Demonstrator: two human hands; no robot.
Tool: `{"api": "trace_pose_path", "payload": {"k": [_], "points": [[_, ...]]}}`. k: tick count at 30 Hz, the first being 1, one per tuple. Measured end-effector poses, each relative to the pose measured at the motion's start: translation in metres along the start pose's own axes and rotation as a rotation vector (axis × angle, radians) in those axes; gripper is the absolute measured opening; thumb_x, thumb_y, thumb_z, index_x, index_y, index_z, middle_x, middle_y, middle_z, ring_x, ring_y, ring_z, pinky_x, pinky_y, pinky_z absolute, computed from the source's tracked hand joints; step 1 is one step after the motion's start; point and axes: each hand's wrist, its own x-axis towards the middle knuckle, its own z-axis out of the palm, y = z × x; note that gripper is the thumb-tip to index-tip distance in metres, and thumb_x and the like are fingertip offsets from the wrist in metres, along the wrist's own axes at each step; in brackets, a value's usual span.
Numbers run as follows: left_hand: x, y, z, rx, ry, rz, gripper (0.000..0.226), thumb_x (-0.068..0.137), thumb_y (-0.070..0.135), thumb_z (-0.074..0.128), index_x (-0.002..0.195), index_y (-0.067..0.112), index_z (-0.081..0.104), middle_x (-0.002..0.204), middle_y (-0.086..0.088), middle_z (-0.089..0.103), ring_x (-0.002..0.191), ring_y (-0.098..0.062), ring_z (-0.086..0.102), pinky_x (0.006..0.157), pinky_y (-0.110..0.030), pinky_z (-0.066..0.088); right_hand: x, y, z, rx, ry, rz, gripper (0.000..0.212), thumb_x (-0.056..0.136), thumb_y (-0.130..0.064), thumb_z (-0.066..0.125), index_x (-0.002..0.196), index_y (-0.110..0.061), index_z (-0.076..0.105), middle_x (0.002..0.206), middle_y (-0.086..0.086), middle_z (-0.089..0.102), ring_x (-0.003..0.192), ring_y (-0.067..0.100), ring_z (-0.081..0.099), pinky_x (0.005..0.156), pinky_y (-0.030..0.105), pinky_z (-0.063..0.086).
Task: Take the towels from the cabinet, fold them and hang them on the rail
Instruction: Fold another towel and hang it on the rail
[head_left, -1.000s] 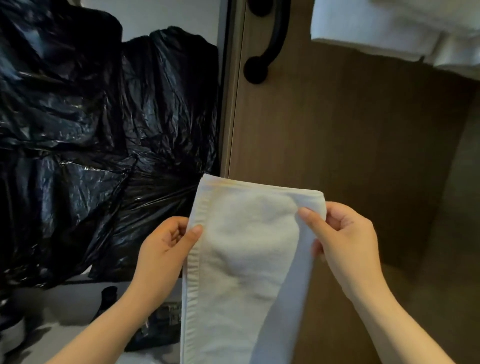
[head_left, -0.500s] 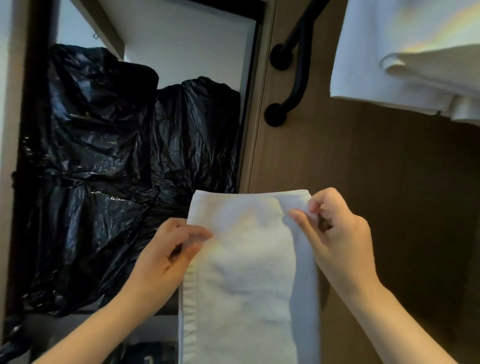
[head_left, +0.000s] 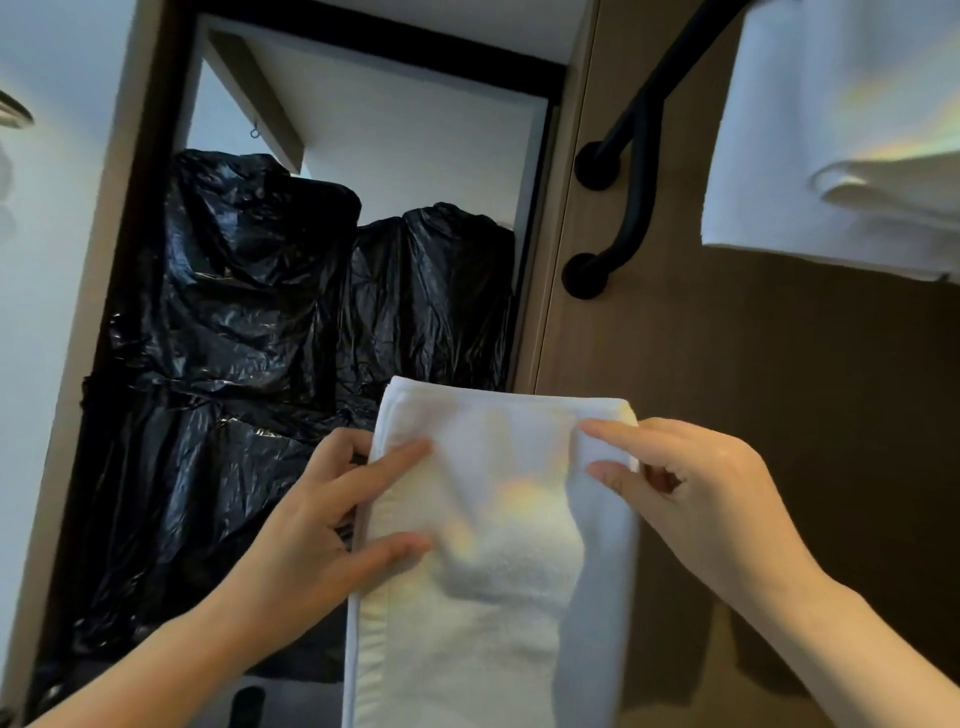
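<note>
Cabinet (head_left: 415, 150), left: lower part packed side to side with black bags (head_left: 249, 322); a bare gap remains above them, with the back wall showing. Wood panel (head_left: 753, 415), right: open stretch in front of it between the folded towel (head_left: 483, 561) below and the hung towel (head_left: 831, 104) above. Black bracket (head_left: 636, 176) juts out near the panel's left edge. The folded towel, pinched by the left hand (head_left: 311, 535) and right hand (head_left: 696, 499), blocks the middle foreground.

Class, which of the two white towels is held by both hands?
The folded towel at bottom centre, between left hand and right hand; the other towel hangs top right.
</note>
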Motion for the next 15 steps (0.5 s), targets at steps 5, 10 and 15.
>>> {"api": "trace_pose_path", "payload": {"k": [5,10,15], "points": [[0.013,-0.015,-0.006,-0.004,0.017,0.069,0.074,0.065,0.06,0.074,0.134,0.054,0.046,0.122,0.02,0.041,0.111,-0.01,0.053,0.085,-0.019,0.05,0.006,-0.018,-0.004,-0.243,-0.236,0.097,0.083,0.069,-0.055,0.077,0.143,-0.038,0.044,0.116,-0.012,0.064,0.092,0.008,0.061,0.071,0.009,0.044],[0.047,-0.029,-0.01,-0.045,-0.007,0.202,0.082,0.066,0.06,0.071,0.14,0.051,0.037,0.125,0.021,0.037,0.109,-0.006,0.049,0.081,-0.02,0.051,0.024,-0.043,-0.013,-0.458,-0.257,0.195,0.098,0.073,-0.065,0.069,0.152,-0.044,0.014,0.143,-0.018,0.042,0.118,0.004,0.049,0.081,0.012,0.043],[0.077,-0.042,-0.012,-0.05,0.009,0.282,0.084,0.067,0.069,0.071,0.141,0.045,0.04,0.122,0.025,0.033,0.109,0.004,0.044,0.079,-0.007,0.044,0.05,-0.08,-0.023,-0.626,-0.205,0.262,0.095,0.073,-0.055,0.076,0.151,-0.034,0.027,0.14,-0.007,0.051,0.123,0.015,0.052,0.086,0.025,0.05]]}}
